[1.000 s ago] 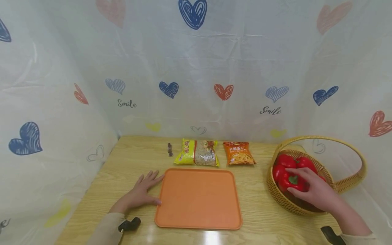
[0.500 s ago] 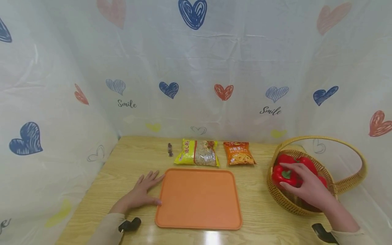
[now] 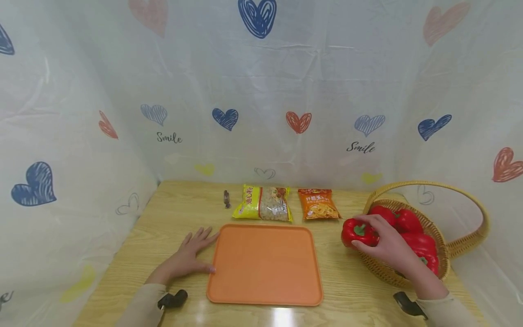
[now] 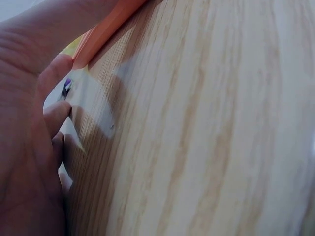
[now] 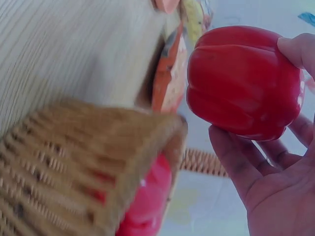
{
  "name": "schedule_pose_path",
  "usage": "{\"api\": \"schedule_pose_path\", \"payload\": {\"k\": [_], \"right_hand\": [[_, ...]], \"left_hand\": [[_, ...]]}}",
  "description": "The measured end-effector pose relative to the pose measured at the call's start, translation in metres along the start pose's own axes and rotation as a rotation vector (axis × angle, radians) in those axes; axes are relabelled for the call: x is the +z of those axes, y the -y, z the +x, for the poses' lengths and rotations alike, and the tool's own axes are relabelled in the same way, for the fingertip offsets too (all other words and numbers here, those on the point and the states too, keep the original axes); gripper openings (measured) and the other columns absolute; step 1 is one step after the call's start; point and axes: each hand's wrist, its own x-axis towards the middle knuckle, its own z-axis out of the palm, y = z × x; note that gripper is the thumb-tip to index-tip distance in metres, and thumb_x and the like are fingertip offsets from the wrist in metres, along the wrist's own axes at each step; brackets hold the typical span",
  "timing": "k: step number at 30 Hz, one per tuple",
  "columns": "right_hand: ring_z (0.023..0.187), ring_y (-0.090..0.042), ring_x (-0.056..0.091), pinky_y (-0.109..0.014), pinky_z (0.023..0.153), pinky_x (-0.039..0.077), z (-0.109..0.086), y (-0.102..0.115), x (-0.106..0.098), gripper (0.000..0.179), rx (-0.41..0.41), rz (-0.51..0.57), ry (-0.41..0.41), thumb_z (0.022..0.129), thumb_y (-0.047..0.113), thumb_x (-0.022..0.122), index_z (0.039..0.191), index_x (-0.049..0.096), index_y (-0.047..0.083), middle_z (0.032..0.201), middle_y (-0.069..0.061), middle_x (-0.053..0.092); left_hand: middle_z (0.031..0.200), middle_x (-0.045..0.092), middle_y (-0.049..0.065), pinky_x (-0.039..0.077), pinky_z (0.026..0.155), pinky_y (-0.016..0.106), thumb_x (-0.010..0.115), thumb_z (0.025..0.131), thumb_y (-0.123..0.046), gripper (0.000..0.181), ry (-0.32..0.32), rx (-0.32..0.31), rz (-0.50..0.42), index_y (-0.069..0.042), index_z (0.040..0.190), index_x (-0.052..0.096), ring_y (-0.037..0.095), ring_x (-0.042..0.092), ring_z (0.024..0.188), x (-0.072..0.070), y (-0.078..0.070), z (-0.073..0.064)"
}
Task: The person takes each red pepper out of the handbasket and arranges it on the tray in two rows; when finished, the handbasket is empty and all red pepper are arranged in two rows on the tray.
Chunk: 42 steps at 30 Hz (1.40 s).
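My right hand (image 3: 384, 238) grips a red bell pepper (image 3: 357, 232) with a green stem, thumb on one side and fingers on the other. In the right wrist view the held pepper (image 5: 246, 81) is up beyond the rim of the wicker basket (image 5: 88, 147). Several more red peppers (image 3: 418, 243) lie inside the basket (image 3: 380, 268) on the right. At the orange tray's (image 3: 265, 265) left edge rests my left hand (image 3: 189, 256), its fingers spread on the table and thumb at the rim. The left wrist view shows that hand (image 4: 29, 108) beside the tray edge (image 4: 106, 32).
Behind the tray lie a yellow food packet (image 3: 263, 203) and an orange snack bag (image 3: 318, 204). A small dark wrapped item (image 3: 226, 199) is left of them on the wooden table (image 3: 180, 204). The basket's tall handle (image 3: 470, 238) arches up at the right; a heart-printed sheet (image 3: 261, 91) hangs behind.
My right hand has lifted the red bell pepper out of the basket and moved left past its rim, uncovering other peppers. My left hand and the tray have stayed put.
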Motion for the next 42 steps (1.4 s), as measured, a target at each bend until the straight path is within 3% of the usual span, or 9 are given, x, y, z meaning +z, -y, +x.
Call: {"api": "schedule_pose_path", "payload": {"k": [20,29,42], "right_hand": [[0.105,-0.025,0.063,-0.046,0.085,0.06,0.033,0.035,0.068,0.062,-0.112,0.104,0.029,0.079,0.03,0.089,0.133,0.063,0.017,0.12,-0.006,0.06],[0.108,-0.026,0.062,-0.047,0.088,0.059,0.047,0.057,0.096,0.061,-0.114,0.145,0.072,0.081,0.034,0.087,0.134,0.061,0.018,0.124,-0.005,0.057],[0.11,-0.023,0.061,-0.043,0.09,0.058,0.066,0.089,0.125,0.063,-0.159,0.182,0.115,0.08,0.031,0.087,0.136,0.061,0.017,0.121,0.0,0.058]], "left_hand": [[0.164,0.021,0.027,-0.005,0.115,0.071,0.084,0.076,-0.052,0.102,-0.004,0.014,-0.007,-0.011,0.158,0.039,0.053,0.007,0.15,0.0,-0.001,0.002],[0.164,0.021,0.027,-0.006,0.115,0.071,0.084,0.077,-0.052,0.101,-0.002,0.008,-0.011,-0.011,0.158,0.039,0.053,0.007,0.151,0.0,0.001,0.001],[0.165,0.023,0.024,-0.004,0.116,0.07,0.083,0.077,-0.055,0.101,-0.016,0.01,0.009,-0.013,0.158,0.04,0.051,0.009,0.151,0.001,0.003,0.001]]}}
